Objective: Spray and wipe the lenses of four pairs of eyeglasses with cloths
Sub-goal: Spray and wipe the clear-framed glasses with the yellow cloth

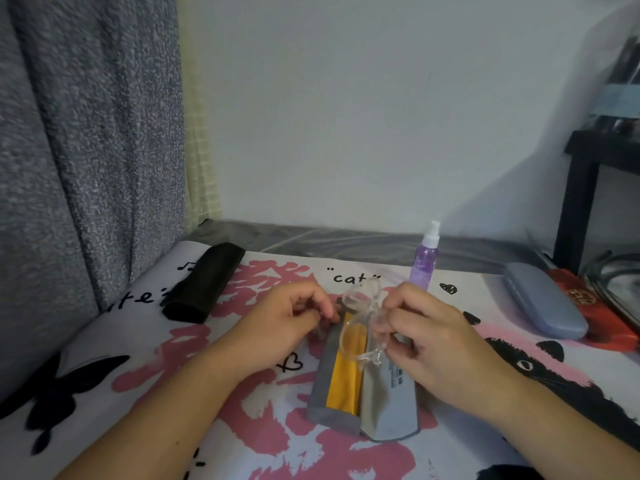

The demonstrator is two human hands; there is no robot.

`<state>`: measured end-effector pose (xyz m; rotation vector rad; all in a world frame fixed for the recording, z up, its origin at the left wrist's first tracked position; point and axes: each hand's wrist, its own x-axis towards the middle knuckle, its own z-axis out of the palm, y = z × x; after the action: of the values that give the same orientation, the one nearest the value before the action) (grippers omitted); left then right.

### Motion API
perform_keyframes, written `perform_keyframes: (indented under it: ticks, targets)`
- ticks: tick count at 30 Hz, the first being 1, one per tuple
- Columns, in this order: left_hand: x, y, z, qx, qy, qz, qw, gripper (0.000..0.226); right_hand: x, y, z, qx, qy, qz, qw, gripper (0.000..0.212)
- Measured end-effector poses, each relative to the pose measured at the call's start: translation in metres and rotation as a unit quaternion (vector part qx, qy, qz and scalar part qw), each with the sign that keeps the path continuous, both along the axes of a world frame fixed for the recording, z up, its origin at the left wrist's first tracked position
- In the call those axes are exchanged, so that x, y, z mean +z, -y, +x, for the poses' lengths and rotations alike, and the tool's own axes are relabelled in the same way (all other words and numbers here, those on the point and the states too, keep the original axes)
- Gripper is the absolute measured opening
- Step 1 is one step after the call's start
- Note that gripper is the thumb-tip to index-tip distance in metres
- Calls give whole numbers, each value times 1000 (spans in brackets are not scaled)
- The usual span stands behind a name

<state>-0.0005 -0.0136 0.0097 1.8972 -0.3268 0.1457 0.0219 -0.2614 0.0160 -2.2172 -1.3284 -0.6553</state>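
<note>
A pair of clear-framed eyeglasses [360, 320] hangs just above the table's middle, lenses stacked one above the other. My right hand [433, 337] pinches the frame at its right side. My left hand [280, 323] sits close on the left with its fingers curled near the frame; whether it touches the glasses I cannot tell. Under the glasses lies a grey case [329, 393] opened flat, with a yellow cloth [346, 375] and a pale grey cloth [391, 403] on it. A purple spray bottle [425, 261] stands upright behind my right hand.
A black soft case [204, 282] lies at the back left of the cat-printed table mat [138, 393]. A blue-grey hard case [543, 299] rests at the right on a red packet [602, 317]. A grey curtain [86, 133] hangs left; a black shelf [581, 188] stands right.
</note>
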Motion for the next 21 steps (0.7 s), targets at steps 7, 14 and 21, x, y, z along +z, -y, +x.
perform_keyframes:
  ticks: [7, 14, 21]
  targets:
    - [-1, 2, 1, 10, -17, 4, 1000, 33, 9, 3, -9, 0, 9, -138, 990, 21]
    - [2, 3, -2, 16, -22, 16, 999, 30, 13, -3, -16, -11, -21, -173, 985, 19]
    - [3, 5, -1, 21, -21, 14, 999, 34, 3, -1, -6, 27, -157, -152, 975, 20]
